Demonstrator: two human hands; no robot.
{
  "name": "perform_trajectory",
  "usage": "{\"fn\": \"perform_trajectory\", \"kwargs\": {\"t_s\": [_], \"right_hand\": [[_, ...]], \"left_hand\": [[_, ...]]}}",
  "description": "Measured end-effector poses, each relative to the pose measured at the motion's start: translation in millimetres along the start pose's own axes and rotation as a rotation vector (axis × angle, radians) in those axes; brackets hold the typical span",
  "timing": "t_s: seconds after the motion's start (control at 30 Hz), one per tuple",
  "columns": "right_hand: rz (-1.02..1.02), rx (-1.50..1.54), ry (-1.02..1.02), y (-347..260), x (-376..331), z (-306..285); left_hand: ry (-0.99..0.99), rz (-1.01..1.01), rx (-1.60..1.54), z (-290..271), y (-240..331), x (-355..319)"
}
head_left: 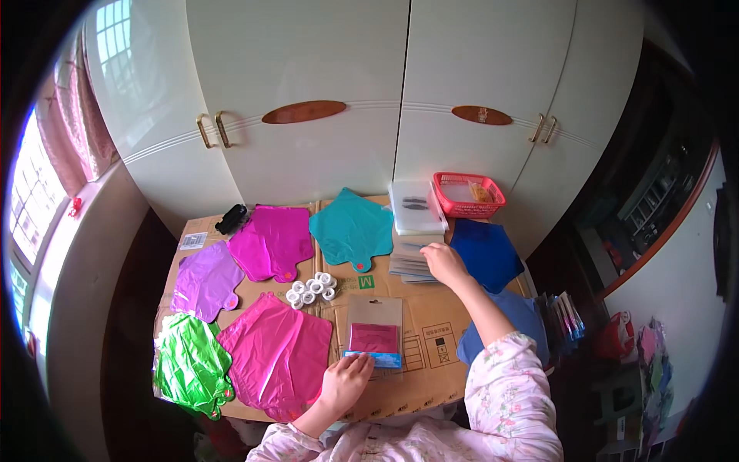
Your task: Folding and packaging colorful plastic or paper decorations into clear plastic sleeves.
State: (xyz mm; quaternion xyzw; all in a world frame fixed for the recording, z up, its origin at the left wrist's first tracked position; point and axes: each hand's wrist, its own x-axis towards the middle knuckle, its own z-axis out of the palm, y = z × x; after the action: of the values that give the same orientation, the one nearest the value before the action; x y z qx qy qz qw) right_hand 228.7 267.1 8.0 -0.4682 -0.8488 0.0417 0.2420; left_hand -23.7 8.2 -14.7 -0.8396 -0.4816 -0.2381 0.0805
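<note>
Clear packet (375, 331) with pink folded contents: flat on the cardboard sheet (431, 339), long axis running away from the person, near edge pinned under the left hand (346, 381), fingers curled on it. Right hand (444, 263): extended far-right, fingers resting on the stack of card sheets (409, 262), well apart from the packet.

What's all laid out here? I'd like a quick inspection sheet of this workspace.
Surface: flattened cardboard as worktop.
Job's things: clear packet with folded pink foil inside; stack of flat packets.
Clutter: foil balloons, pink, green, purple, teal, blue; white tape rolls; red basket.
Grippers: left hand rests on the packet; right hand on the stack.
Cables: nothing seen.
Surroundings: white wardrobe doors; window at left.
</note>
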Motion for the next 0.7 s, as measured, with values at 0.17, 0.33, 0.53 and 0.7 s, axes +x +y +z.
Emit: {"fn": "perform_trajectory", "kwargs": {"t_s": [0.17,0.33,0.53,0.7], "right_hand": [[-0.03,-0.169,-0.106,28.2,16.3,25.5],[0.072,-0.196,-0.154,8.0,22.8,22.7],[0.203,-0.294,-0.408,-0.4,42.3,17.2],[0.11,-0.43,-0.492,-7.2,41.1,-4.6]], "left_hand": [[-0.054,-0.079,-0.026,5.2,5.2,9.1],[-0.098,-0.086,-0.089,2.7,-2.2,9.2],[-0.215,0.056,0.022,-0.9,-8.8,15.6],[-0.172,0.192,0.158,-0.5,-5.8,18.5]]}}
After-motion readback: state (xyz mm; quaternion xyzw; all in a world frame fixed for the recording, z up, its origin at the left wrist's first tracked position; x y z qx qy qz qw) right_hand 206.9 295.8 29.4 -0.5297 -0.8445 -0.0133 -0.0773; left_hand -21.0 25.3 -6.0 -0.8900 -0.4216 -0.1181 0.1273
